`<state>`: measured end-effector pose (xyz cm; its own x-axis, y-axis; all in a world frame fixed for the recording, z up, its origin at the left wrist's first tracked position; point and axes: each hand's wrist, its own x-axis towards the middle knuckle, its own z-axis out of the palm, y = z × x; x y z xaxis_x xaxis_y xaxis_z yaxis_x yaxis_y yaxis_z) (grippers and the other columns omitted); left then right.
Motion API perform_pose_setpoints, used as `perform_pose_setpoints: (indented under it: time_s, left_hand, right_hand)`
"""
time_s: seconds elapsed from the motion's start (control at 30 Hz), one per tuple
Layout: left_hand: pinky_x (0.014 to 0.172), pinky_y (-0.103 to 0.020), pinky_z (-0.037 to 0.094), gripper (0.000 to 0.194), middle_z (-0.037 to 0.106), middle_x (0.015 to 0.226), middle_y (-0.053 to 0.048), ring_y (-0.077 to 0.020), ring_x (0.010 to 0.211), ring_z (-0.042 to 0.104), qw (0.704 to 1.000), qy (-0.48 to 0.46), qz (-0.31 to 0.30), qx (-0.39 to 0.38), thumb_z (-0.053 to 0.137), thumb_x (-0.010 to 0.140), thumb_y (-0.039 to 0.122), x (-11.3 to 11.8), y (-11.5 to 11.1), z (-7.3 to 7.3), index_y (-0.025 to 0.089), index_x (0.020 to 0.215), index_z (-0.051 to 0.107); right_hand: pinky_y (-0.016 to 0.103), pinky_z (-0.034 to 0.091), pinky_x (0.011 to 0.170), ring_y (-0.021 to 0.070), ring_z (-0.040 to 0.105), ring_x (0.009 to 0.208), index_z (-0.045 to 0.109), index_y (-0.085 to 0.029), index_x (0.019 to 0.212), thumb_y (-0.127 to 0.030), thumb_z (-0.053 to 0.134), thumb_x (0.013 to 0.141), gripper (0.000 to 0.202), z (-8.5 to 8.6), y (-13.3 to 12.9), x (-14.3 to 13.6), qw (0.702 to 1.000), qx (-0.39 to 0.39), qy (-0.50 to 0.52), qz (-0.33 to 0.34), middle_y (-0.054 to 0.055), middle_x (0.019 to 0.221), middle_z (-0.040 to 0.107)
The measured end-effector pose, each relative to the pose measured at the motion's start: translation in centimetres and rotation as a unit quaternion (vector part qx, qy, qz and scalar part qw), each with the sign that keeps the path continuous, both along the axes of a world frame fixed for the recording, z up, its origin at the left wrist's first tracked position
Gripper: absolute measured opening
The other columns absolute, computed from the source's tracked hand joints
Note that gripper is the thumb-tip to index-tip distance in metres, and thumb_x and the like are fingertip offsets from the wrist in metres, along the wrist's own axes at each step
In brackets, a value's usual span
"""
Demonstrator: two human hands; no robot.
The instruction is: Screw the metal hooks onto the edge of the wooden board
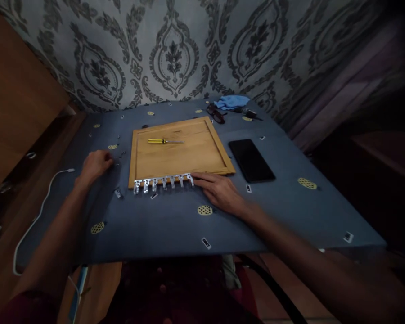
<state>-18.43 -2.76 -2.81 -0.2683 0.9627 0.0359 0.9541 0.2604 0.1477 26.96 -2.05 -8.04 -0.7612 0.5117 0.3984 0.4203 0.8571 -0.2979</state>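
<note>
A metal hook rail with several hooks lies along the near edge of a wooden framed panel. My right hand holds the rail's right end, its fingers reaching over it from the side. Left of the panel, my left hand rests low on the table, fingers curled together. Whatever is between them, if anything, is hidden. Small loose pieces, perhaps screws, lie just beyond those fingers. On the panel rests a screwdriver with a yellow and black handle, its shaft pointing right.
A black phone lies right of the panel. Behind it are dark glasses, a blue cloth and a dark cable-like item. A white cable runs along the left edge. Patterned wall covering rises behind the blue table cover.
</note>
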Motion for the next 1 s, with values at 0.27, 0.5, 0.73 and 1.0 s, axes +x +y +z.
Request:
perform_pose_setpoints:
  time_s: [0.27,0.5,0.73,1.0]
  left_hand:
    - [0.058,-0.025,0.031,0.010,0.058,0.059,0.004,-0.0148,0.062,0.051,0.995,-0.047,0.033,0.085,0.068,0.077,0.028,0.4,-1.4,0.2,0.020,0.072,0.067]
    - [0.068,-0.031,0.040,0.010,0.061,0.065,0.001,-0.0190,0.069,0.057,0.983,-0.096,0.054,0.149,0.064,0.076,0.030,2.4,-2.0,1.5,0.020,0.077,0.066]
    - [0.069,-0.030,0.047,0.023,0.069,0.077,-0.002,-0.0179,0.072,0.062,0.968,-0.207,-0.034,0.140,0.063,0.078,0.039,6.0,-1.6,1.4,0.019,0.087,0.070]
    - [0.067,-0.028,0.046,0.025,0.070,0.078,-0.002,-0.0173,0.072,0.061,0.941,-0.294,-0.162,0.042,0.065,0.077,0.041,11.7,-0.6,1.1,0.018,0.084,0.071]
  right_hand:
    - [0.044,0.061,0.100,0.0241,0.070,0.122,0.071,-0.021,0.131,-0.003,0.050,0.090,0.049,-0.1,0.1,0.0,1.000,-0.031,0.004,0.002,0.010,0.141,0.068]
    - [0.044,0.062,0.099,0.0253,0.071,0.122,0.071,-0.019,0.130,-0.004,0.049,0.090,0.049,-0.3,0.2,0.1,1.000,-0.013,0.012,0.009,0.011,0.140,0.069]
    - [0.040,0.062,0.097,0.0234,0.072,0.120,0.071,-0.021,0.129,-0.003,0.051,0.091,0.047,-0.4,0.2,0.1,1.000,-0.007,0.016,0.003,0.009,0.139,0.070]
    - [0.041,0.061,0.100,0.0235,0.072,0.121,0.072,-0.022,0.128,-0.003,0.052,0.091,0.046,0.1,0.0,0.0,1.000,-0.015,-0.002,-0.004,0.009,0.140,0.069]
